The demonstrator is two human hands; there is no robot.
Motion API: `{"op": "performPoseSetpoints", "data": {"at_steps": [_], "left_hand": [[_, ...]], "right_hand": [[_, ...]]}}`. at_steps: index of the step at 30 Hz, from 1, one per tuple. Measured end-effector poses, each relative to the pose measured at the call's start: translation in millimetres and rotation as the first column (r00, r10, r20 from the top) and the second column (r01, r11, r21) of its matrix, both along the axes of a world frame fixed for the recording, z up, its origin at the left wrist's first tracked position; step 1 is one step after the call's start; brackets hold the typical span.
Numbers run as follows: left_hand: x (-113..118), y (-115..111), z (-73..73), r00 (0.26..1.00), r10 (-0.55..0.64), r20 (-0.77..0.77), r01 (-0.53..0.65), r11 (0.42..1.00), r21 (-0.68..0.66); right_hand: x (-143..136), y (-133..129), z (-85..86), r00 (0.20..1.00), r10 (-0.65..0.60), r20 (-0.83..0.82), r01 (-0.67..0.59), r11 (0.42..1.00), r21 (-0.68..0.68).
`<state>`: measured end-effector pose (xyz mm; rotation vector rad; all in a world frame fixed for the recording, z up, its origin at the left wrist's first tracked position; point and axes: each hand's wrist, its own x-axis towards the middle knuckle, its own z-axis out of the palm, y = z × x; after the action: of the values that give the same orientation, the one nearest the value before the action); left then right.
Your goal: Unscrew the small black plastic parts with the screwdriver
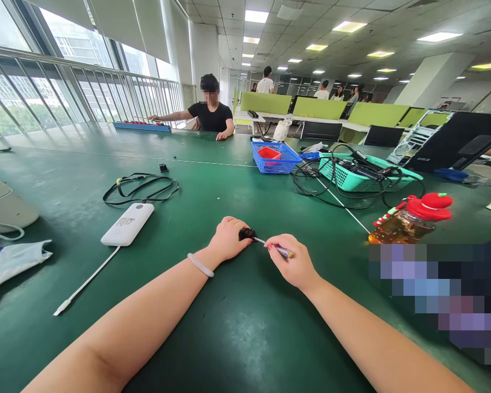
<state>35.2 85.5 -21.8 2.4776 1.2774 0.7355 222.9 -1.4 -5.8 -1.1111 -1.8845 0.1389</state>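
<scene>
My left hand (pixel 230 238) is closed round a small black object (pixel 247 234) on the green table (pixel 216 338), near the middle of the view. From the right, my right hand (pixel 291 259) grips a thin screwdriver (pixel 285 252) by its handle. Its metal shaft points left, and the tip meets the black object beside my left thumb. Fine details of the black object are too small to tell.
A white power bank (pixel 127 224) and a looped black cable (pixel 141 188) lie left. Beyond are a blue basket (pixel 276 159) and a green basket (pixel 352 177) with cables. A red-lidded bottle (pixel 411 218) lies right. A person sits across the table.
</scene>
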Motion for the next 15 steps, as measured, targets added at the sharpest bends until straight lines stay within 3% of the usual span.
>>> {"op": "performPoseSetpoints", "data": {"at_steps": [15], "left_hand": [[1.3,2.0,-3.4,1.000,-0.022,-0.007,0.022,1.000,0.003]], "right_hand": [[0.2,-1.1,0.5,0.998,0.055,0.038,-0.057,0.997,0.046]]}}
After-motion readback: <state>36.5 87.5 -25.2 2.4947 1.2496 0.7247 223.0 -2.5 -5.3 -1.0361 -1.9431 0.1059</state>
